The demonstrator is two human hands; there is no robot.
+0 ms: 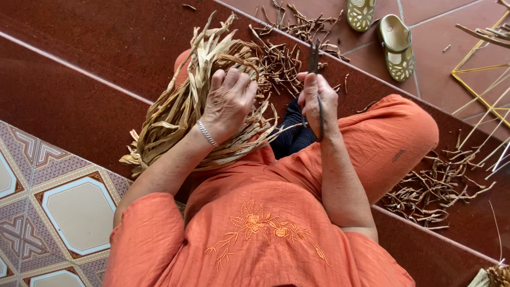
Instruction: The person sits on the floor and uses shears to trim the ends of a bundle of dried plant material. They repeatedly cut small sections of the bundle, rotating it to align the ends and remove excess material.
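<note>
We are looking down at a bundle of dried leaf strips [186, 106], flat, papery and pale straw-coloured, with curled and frayed ends, lying across the person's left knee. The left hand [229, 101] is pressing down on top of the bundle, fingers curled into the strips and gripping them; a thin silver bracelet [207, 134] is circling the wrist. Just to the right, the right hand [319, 98] is closing around a slim dark blade-like tool [317, 90], holding it upright, its tip standing above the knuckles; what kind of tool it is we cannot tell. One narrow strip is reaching from the bundle toward that hand.

Further out, we are seeing the person's loose orange garment [255, 212] of crinkled cloth, with a flower stitched in orange thread on the front. Darker, shrivelled trimmings [281, 58] are lying scattered on the dark red steps [79, 42] beyond the hands, and another heap [430, 186] is lying by the right knee. A pair of olive perforated sandals [396, 45] is resting on the reddish tiles at the top, beside thin yellow sticks [478, 74]. Patterned floor tiles [53, 196] are showing at lower left.
</note>
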